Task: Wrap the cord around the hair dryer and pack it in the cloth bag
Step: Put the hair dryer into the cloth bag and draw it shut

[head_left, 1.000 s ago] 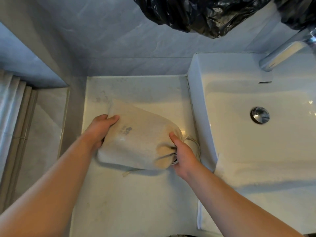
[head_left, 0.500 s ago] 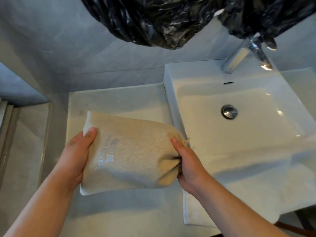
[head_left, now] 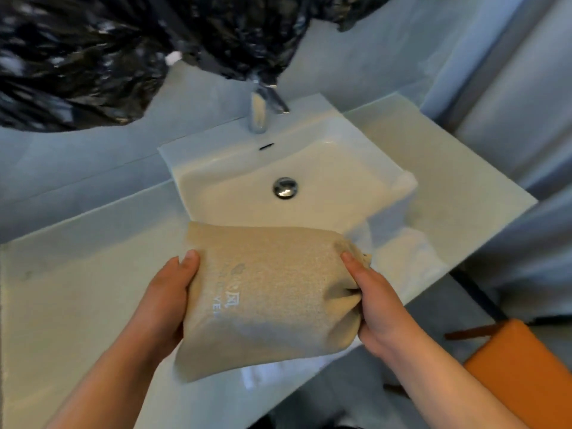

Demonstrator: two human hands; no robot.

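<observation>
A beige cloth bag point(head_left: 272, 292) with pale printed lettering bulges full and is held in the air above the front of the counter. My left hand point(head_left: 161, 305) grips its closed bottom end, thumb on top. My right hand point(head_left: 374, 305) grips its gathered mouth end, where the drawstring cloth bunches. The hair dryer and its cord are hidden; nothing of them shows outside the bag.
A white countertop point(head_left: 77, 305) carries a square white sink point(head_left: 309, 168) with a chrome drain point(head_left: 285, 187) and a chrome tap point(head_left: 260, 113). White towels point(head_left: 402, 252) lie right of the bag. Black plastic sheeting point(head_left: 108, 51) hangs overhead. An orange object point(head_left: 520, 366) sits low right.
Both hands lifted the bag off the counter and carried it right, toward the sink front. The view swung right, bringing in the towels and the orange object.
</observation>
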